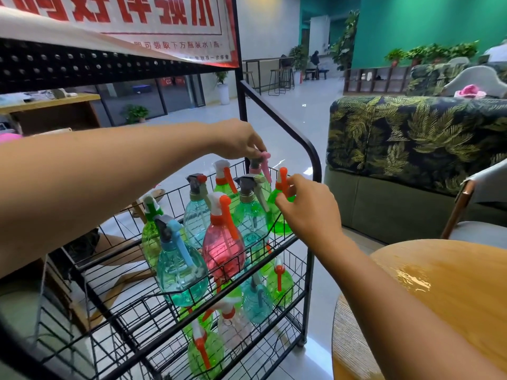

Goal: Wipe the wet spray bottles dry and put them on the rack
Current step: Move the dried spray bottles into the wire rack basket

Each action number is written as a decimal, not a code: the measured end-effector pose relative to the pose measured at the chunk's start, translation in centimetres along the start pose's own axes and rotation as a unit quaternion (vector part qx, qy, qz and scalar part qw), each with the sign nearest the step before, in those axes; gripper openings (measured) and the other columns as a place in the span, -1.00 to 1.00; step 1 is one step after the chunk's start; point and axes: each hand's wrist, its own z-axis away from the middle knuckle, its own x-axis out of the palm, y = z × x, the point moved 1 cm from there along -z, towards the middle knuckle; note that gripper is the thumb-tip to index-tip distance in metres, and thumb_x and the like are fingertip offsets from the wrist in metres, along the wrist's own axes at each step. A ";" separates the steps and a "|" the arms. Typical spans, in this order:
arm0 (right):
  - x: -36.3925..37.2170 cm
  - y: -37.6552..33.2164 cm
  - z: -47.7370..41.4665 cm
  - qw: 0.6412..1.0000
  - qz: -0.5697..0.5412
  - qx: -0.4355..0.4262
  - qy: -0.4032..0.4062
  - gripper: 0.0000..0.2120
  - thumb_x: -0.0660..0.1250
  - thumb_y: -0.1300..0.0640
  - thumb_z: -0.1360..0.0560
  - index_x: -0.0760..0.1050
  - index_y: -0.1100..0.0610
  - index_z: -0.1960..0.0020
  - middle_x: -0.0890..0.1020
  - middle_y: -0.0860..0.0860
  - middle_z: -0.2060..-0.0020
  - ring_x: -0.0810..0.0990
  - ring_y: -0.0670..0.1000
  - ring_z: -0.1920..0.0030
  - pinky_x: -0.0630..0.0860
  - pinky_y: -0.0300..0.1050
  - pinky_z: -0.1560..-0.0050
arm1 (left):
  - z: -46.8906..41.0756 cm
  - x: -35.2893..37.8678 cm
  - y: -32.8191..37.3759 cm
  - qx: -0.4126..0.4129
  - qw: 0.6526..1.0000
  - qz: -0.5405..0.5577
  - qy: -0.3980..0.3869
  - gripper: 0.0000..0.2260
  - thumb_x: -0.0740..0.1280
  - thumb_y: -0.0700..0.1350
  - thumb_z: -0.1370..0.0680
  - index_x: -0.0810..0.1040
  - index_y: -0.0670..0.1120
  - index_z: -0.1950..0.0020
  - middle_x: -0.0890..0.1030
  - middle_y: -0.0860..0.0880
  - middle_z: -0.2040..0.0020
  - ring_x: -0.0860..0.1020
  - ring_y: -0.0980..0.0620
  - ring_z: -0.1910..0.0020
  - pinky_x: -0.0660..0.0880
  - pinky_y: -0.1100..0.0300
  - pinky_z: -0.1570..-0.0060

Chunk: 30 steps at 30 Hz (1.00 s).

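While I watch through the head camera, my left hand pinches the pink trigger head of a green bottle at the far back of the rack's top basket. My right hand closes its fingertips on the orange trigger of another green bottle, just nearer me and rightward. Both bottles stand upright, necks pointing up into my fingers. I judge the right hand's bottle needs only releasing.

Coloured spray bottles upright, crowded in black wire rack baskets
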 end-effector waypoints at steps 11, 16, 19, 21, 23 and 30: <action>-0.3 1.8 -0.6 0.999 -0.030 0.000 -0.015 -0.89 0.27 0.12 -0.64 0.47 0.07 0.07 0.55 -0.01 0.34 0.52 0.04 0.35 0.42 -0.03 0.35 | -0.5 0.8 -0.1 0.014 0.994 -0.103 0.043 -0.70 0.37 0.14 -0.68 0.69 0.02 -0.32 0.72 -0.02 -0.11 0.61 -0.10 -0.05 0.54 0.06 0.04; -0.1 2.3 -0.6 0.999 -0.044 -0.012 -0.015 -0.91 0.26 0.09 -0.66 0.52 0.07 -0.03 0.59 -0.01 0.29 0.56 0.05 0.30 0.56 0.11 0.26 | -0.6 0.7 -0.4 0.037 0.987 -0.147 0.045 -0.83 0.42 -0.10 -0.66 0.69 -0.02 -0.24 0.71 -0.03 -0.05 0.61 -0.12 -0.03 0.62 -0.09 0.00; 0.0 2.6 -0.6 0.998 -0.062 -0.008 -0.020 -0.90 0.26 0.09 -0.67 0.54 0.06 -0.08 0.60 -0.01 0.29 0.56 0.05 0.31 0.57 0.14 0.25 | -0.6 0.7 -0.7 0.057 0.983 -0.167 0.045 -0.81 0.43 -0.18 -0.64 0.69 -0.01 -0.22 0.70 -0.02 0.00 0.62 -0.12 0.00 0.64 -0.10 0.02; 0.0 2.5 -0.5 0.997 -0.078 -0.004 -0.021 -0.90 0.27 0.10 -0.67 0.56 0.06 -0.08 0.60 -0.01 0.30 0.55 0.02 0.32 0.51 0.04 0.29 | -0.6 0.6 -0.7 0.066 0.981 -0.175 0.046 -0.81 0.43 -0.21 -0.63 0.69 -0.03 -0.22 0.70 -0.03 0.00 0.62 -0.12 0.00 0.63 -0.07 0.02; 0.1 2.3 -0.4 0.995 -0.092 -0.001 -0.022 -0.91 0.28 0.10 -0.67 0.57 0.05 -0.07 0.59 -0.02 0.31 0.53 0.01 0.34 0.44 -0.04 0.32 | -0.5 0.6 -0.6 0.067 0.981 -0.177 0.049 -0.82 0.43 -0.21 -0.63 0.70 -0.04 -0.22 0.71 -0.04 0.00 0.63 -0.13 -0.01 0.63 -0.06 0.02; 0.2 2.3 -0.1 0.995 -0.095 0.006 -0.027 -0.90 0.27 0.07 -0.69 0.55 0.04 -0.13 0.61 -0.02 0.27 0.57 0.02 0.30 0.54 0.03 0.24 | -0.3 0.3 -0.4 0.060 0.977 -0.200 0.046 -0.74 0.37 -0.27 -0.64 0.67 -0.03 -0.27 0.67 -0.05 0.00 0.59 -0.15 -0.01 0.60 -0.04 0.08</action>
